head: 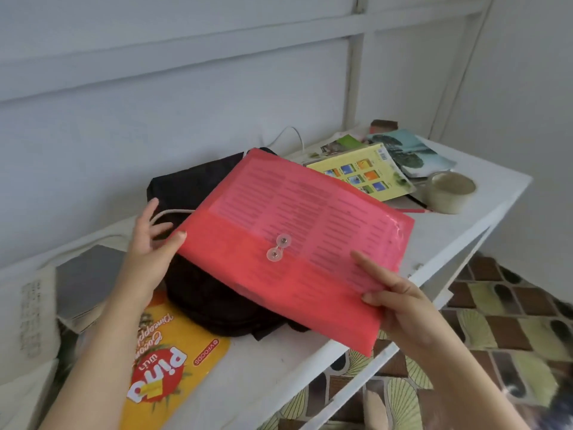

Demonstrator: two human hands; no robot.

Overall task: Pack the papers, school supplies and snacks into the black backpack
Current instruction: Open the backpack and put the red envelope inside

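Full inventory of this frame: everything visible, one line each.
folder: 1, red-pink, held above the backpack
backpack: 1, black, on the table, partly under the folder
snack bag: 1, yellow, table front left
yellow book: 1, yellow, table back right
teal book: 1, teal cover, behind the yellow book
tape roll: 1, clear-beige, right of the yellow book
pencil: 1, red, beside the tape roll
cable: 1, white, at the backpack's left side
table: 1, white, under everything
left hand: thumb on the folder's left corner, fingers spread
right hand: pinches the folder's near right edge
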